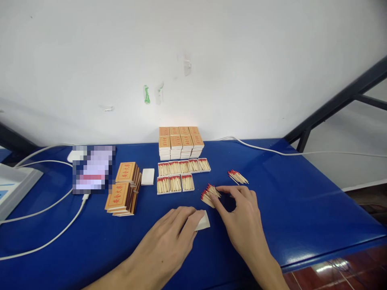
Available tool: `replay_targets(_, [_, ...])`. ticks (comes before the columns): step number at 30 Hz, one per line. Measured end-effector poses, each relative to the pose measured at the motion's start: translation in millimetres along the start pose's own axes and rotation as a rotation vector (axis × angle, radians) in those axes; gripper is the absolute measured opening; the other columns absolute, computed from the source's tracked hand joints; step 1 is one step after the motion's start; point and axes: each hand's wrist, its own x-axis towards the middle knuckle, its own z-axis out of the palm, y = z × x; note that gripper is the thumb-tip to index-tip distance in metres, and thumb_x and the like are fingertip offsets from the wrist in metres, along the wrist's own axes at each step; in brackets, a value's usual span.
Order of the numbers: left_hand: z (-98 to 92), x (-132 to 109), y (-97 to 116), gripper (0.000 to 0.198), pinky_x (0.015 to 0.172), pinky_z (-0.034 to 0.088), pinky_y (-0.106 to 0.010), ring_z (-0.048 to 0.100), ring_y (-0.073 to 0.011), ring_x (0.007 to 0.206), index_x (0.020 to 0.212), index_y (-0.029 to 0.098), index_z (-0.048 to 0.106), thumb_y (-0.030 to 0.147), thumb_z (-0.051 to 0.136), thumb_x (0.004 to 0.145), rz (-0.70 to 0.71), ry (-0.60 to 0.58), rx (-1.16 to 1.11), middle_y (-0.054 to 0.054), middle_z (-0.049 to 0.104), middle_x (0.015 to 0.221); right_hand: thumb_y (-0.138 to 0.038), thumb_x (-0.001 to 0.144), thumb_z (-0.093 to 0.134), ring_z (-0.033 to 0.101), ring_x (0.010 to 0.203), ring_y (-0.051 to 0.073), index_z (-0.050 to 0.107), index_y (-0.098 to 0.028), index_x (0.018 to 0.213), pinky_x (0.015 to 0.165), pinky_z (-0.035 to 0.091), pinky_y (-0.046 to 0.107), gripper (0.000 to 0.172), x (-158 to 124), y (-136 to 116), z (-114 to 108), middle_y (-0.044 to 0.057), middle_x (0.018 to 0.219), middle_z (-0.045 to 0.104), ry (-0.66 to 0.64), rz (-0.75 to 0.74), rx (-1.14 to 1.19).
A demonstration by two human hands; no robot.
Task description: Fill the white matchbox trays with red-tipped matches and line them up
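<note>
My left hand [173,233] is closed on a small white tray [203,222], whose right end shows beyond the fingers. Thumb and forefinger of my right hand [242,213] pinch some red-tipped matches from a loose pile [208,196] on the blue table. A second loose bunch of matches [238,177] lies farther to the right. Beyond my hands, two rows of white trays filled with matches [175,184] stand side by side. Behind them are stacked orange matchboxes [181,141].
More orange matchboxes [121,195] are stacked at the left, beside a white tray or box [148,177]. A blurred phone [93,169] with a white cable [77,219] lies farther left. Another cable [269,150] runs along the back right, near a dark metal frame [335,96].
</note>
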Motion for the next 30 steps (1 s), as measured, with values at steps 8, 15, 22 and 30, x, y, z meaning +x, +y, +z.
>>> replay_targets(8, [-0.5,3,0,0.049,0.099,0.073,-0.049,0.083,-0.0315,0.117,0.156,0.013,0.055,0.001,0.049,0.109,0.004,0.015,0.0,-0.016,0.077,0.133,-0.057,0.101,0.08,0.061,0.123,0.037,0.083,-0.033,0.128,0.11,0.054,0.06,0.036,-5,-4,0,0.012,0.131,0.071,-0.071,-0.044,0.042])
replay_targets(15, [-1.6,-1,2,0.051,0.1,0.072,-0.049,0.083,-0.0308,0.119,0.162,0.016,0.053,0.005,0.047,0.112,0.003,0.018,0.0,-0.015,0.078,0.136,-0.048,0.096,0.088,0.062,0.132,0.038,0.08,-0.04,0.133,0.118,0.048,0.066,0.039,6,3,-8,0.009,0.137,0.068,-0.241,-0.083,0.024])
replay_targets(22, [-3.0,2,1,0.049,0.099,0.073,-0.05,0.083,-0.0313,0.116,0.162,0.014,0.051,0.006,0.047,0.114,0.011,0.007,0.011,-0.016,0.078,0.134,-0.045,0.103,0.082,0.065,0.131,0.035,0.08,-0.04,0.126,0.118,0.047,0.061,0.024,11,5,-9,0.006,0.135,0.07,-0.314,-0.11,0.049])
replay_targets(30, [1.2,-3,0,0.051,0.104,0.071,-0.051,0.081,-0.0329,0.122,0.163,0.011,0.051,0.004,0.051,0.112,0.013,-0.017,0.02,-0.016,0.076,0.138,-0.047,0.109,0.074,0.068,0.125,0.033,0.081,-0.037,0.116,0.11,0.049,0.056,0.014,18,6,-16,0.005,0.125,0.075,-0.339,-0.148,0.049])
